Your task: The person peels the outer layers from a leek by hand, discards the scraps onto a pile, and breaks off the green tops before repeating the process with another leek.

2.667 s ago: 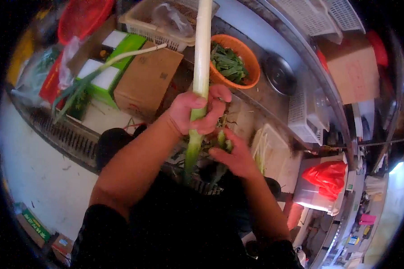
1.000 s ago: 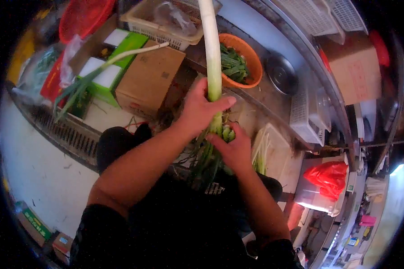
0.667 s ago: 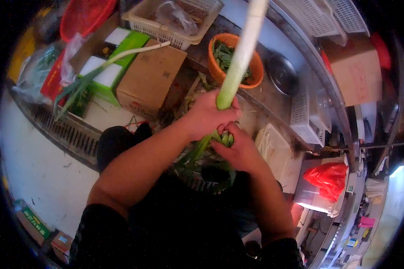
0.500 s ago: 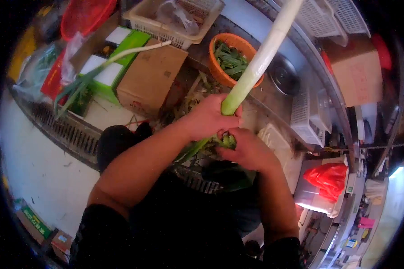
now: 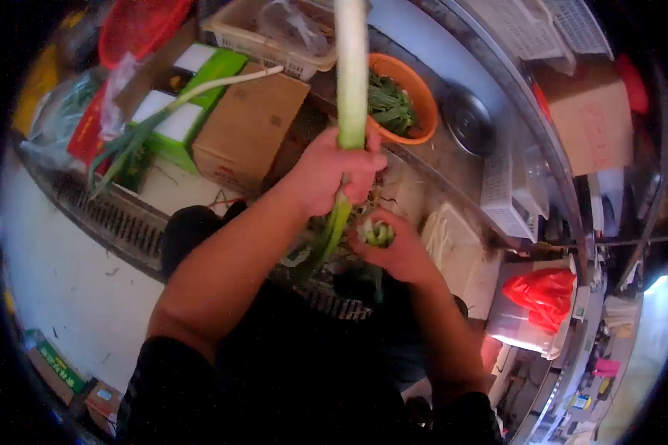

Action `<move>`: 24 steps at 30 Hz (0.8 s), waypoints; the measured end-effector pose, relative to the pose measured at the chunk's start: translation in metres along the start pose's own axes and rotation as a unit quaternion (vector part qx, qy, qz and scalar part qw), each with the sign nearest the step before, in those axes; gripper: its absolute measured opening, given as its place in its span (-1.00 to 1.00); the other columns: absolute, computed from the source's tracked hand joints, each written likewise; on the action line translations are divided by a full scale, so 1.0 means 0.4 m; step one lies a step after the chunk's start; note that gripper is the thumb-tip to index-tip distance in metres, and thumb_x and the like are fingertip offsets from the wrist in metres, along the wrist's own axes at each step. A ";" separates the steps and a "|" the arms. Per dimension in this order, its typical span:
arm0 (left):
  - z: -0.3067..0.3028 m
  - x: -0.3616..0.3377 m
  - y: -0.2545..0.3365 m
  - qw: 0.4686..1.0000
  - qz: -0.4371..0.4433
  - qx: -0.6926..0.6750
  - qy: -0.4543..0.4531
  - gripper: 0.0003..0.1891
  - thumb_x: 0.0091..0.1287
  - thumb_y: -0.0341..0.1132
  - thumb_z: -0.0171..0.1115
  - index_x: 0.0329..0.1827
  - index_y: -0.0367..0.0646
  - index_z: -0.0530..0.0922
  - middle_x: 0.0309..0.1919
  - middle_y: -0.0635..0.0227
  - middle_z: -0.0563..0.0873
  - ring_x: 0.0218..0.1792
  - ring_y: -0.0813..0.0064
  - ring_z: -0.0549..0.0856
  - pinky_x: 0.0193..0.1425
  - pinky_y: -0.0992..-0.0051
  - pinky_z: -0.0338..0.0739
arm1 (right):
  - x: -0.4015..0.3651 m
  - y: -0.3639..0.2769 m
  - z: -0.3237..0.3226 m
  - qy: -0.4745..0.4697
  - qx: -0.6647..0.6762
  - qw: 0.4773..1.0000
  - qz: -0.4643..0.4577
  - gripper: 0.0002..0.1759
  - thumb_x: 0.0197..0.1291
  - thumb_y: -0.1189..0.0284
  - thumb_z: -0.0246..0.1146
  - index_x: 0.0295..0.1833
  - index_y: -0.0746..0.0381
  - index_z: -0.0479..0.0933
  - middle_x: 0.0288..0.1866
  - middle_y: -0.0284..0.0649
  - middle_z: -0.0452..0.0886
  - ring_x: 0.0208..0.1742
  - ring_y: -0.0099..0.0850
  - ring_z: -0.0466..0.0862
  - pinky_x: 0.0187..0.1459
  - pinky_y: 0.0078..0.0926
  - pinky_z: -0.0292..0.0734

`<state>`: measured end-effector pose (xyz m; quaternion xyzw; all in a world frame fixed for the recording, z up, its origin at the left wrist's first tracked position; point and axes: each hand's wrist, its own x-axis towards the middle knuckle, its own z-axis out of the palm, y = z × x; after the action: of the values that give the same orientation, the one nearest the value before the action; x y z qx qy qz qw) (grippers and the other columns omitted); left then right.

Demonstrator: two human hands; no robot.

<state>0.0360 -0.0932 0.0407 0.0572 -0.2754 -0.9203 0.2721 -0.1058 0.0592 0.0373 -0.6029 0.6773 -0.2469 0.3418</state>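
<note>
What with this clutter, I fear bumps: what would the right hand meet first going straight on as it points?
Probably the leek, its green part just below the left hand; the right hand, clutching leaf scraps, points there, though depth is unclear.

Leek (image 5: 351, 74) stalk was smooth and faintly waxy; leaf stub (image 5: 378, 233) looked fibrous. Orange bowl (image 5: 425, 104) was glossy plastic. Brown box (image 5: 249, 126) was matt cardboard. Green-and-white box (image 5: 189, 85) was shinier printed card. Round pan (image 5: 464, 122) was dull dark metal. White crates (image 5: 503, 194) were latticed plastic. Red bag (image 5: 545, 293) was thin, crinkly, shiny plastic. Floor grate (image 5: 104, 215) looked like ribbed metal.
</note>
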 end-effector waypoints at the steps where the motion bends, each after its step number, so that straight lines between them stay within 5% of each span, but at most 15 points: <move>1: -0.007 0.003 0.005 1.000 0.002 0.001 0.002 -0.80 0.13 -0.49 0.27 -0.27 -0.11 0.41 -0.67 0.44 0.42 -0.77 0.55 0.38 -0.68 0.48 0.25 | -0.001 0.008 0.020 -0.001 0.001 1.000 -0.002 -0.61 -0.04 0.55 0.38 -0.04 0.24 0.47 -0.23 -0.26 0.61 -0.20 -0.43 0.60 -0.10 -0.43 0.50; 3: -0.016 0.009 0.013 0.991 0.037 -0.127 0.017 -0.82 0.16 -0.47 0.24 -0.26 -0.08 0.41 -0.68 0.46 0.38 -0.76 0.55 0.35 -0.67 0.49 0.24 | -0.008 0.008 0.069 0.077 0.284 0.949 0.110 -0.45 -0.05 0.29 0.51 0.04 0.21 0.46 -0.21 -0.26 0.61 -0.15 -0.44 0.56 -0.02 -0.42 0.49; 4: -0.025 0.014 0.017 0.990 0.045 -0.128 0.036 -0.85 0.18 -0.41 0.21 -0.28 -0.03 0.40 -0.69 0.48 0.34 -0.75 0.56 0.33 -0.66 0.50 0.23 | -0.004 -0.001 0.091 0.078 0.286 0.949 0.110 -0.45 -0.05 0.29 0.51 0.04 0.21 0.46 -0.21 -0.26 0.61 -0.15 -0.44 0.56 -0.02 -0.42 0.49; 7: -0.033 0.011 0.034 0.987 0.060 -0.142 0.039 -0.86 0.20 -0.37 0.21 -0.32 0.01 0.39 -0.68 0.49 0.34 -0.74 0.57 0.31 -0.65 0.50 0.21 | 0.008 -0.024 0.155 0.106 0.238 0.956 0.135 -0.47 -0.06 0.27 0.53 -0.01 0.23 0.48 -0.21 -0.29 0.59 -0.16 -0.48 0.54 -0.05 -0.44 0.48; 9: -0.037 0.010 0.028 0.988 0.063 -0.134 0.037 -0.86 0.21 -0.35 0.20 -0.33 0.01 0.38 -0.69 0.50 0.33 -0.74 0.57 0.31 -0.65 0.50 0.21 | 0.015 -0.029 0.179 0.195 0.209 0.954 0.092 -0.57 -0.02 0.47 0.47 0.00 0.23 0.52 -0.21 -0.36 0.61 -0.20 -0.57 0.57 -0.12 -0.55 0.49; 14: -0.035 -0.003 0.018 0.989 0.043 -0.134 0.035 -0.86 0.24 -0.32 0.20 -0.32 0.02 0.38 -0.69 0.50 0.33 -0.74 0.58 0.31 -0.65 0.50 0.21 | 0.010 -0.027 0.185 0.128 0.134 0.974 0.131 -0.60 0.00 0.39 0.46 -0.04 0.26 0.55 -0.29 -0.33 0.65 -0.27 -0.59 0.59 -0.15 -0.56 0.50; 16: -0.043 -0.003 0.014 0.992 0.055 -0.116 -0.001 -0.89 0.30 -0.27 0.18 -0.17 0.13 0.45 -0.68 0.56 0.34 -0.74 0.60 0.29 -0.68 0.53 0.20 | 0.019 -0.057 0.175 0.137 0.092 0.978 0.128 -0.60 0.00 0.36 0.46 -0.06 0.28 0.55 -0.32 -0.31 0.67 -0.29 -0.59 0.60 -0.15 -0.55 0.50; 18: -0.038 -0.006 0.021 0.991 0.049 -0.120 0.021 -0.88 0.26 -0.30 0.21 -0.24 0.07 0.42 -0.69 0.53 0.33 -0.74 0.58 0.30 -0.67 0.50 0.21 | 0.021 -0.098 0.148 0.088 0.043 0.981 0.169 -0.30 -0.04 0.03 0.45 0.03 0.39 0.49 -0.21 0.07 0.66 -0.14 -0.06 0.67 -0.06 -0.23 0.55; 21: -0.006 -0.013 0.025 0.990 0.062 -0.106 0.073 -0.84 0.22 -0.34 0.25 -0.30 0.00 0.39 -0.70 0.49 0.33 -0.75 0.56 0.31 -0.65 0.49 0.21 | 0.019 -0.103 0.160 0.168 -0.032 0.974 0.150 -0.46 -0.04 0.23 0.43 0.00 0.35 0.53 -0.30 -0.05 0.69 -0.25 -0.24 0.71 -0.12 -0.37 0.56; 24: 0.019 -0.017 0.017 0.986 0.099 -0.072 0.116 -0.83 0.22 -0.35 0.26 -0.29 -0.01 0.39 -0.70 0.48 0.32 -0.75 0.56 0.30 -0.66 0.49 0.21 | 0.021 -0.073 0.172 0.210 -0.024 0.967 0.143 -0.45 -0.04 0.25 0.38 0.03 0.36 0.52 -0.28 0.04 0.68 -0.21 -0.08 0.71 -0.11 -0.27 0.57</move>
<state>0.0431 -0.0909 0.0505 0.1162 -0.1790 -0.8933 0.3957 -0.0349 0.0519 0.0132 -0.4428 0.8187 -0.3000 0.2090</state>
